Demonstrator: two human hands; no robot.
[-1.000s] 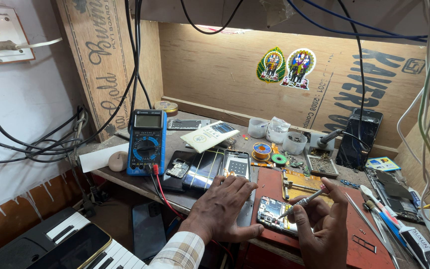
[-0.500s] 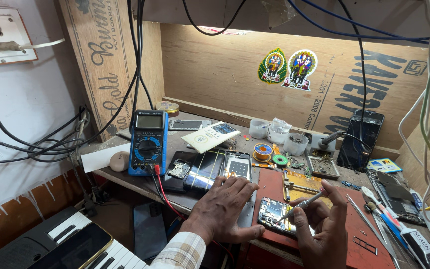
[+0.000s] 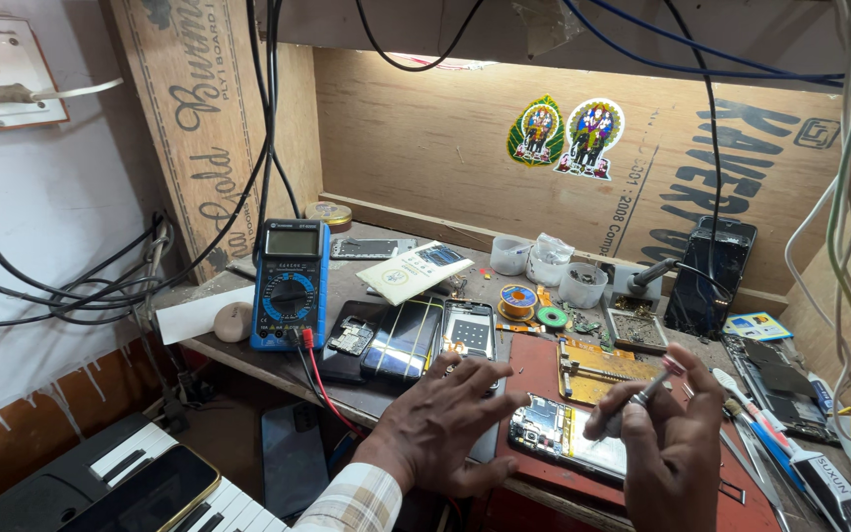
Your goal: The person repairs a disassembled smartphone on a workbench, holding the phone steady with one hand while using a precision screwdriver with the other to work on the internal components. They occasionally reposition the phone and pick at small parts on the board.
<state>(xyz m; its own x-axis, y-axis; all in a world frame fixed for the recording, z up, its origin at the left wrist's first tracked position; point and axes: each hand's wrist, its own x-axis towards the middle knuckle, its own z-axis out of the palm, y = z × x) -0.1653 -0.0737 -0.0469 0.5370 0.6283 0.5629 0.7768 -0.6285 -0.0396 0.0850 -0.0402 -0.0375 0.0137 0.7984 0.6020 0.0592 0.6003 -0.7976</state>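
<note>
My left hand (image 3: 445,424) lies flat, fingers spread, steadying an opened phone (image 3: 568,433) on the red mat (image 3: 544,369); my right hand (image 3: 672,438) pinches what looks like a screwdriver (image 3: 642,396) over it.

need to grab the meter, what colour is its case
Blue casing around a dark face on the multimeter, seen best in the head view.

Your left hand (image 3: 445,424) is lying palm down, fingers spread and reaching forward, with the wrist coming in from the bottom edge in a checked sleeve cuff. Your right hand (image 3: 672,443) is up on its edge, back of the hand toward you, fingers curled in tight and the thumb and fingertips pinched together near the top. Both hands sit close together, not quite touching.
</note>
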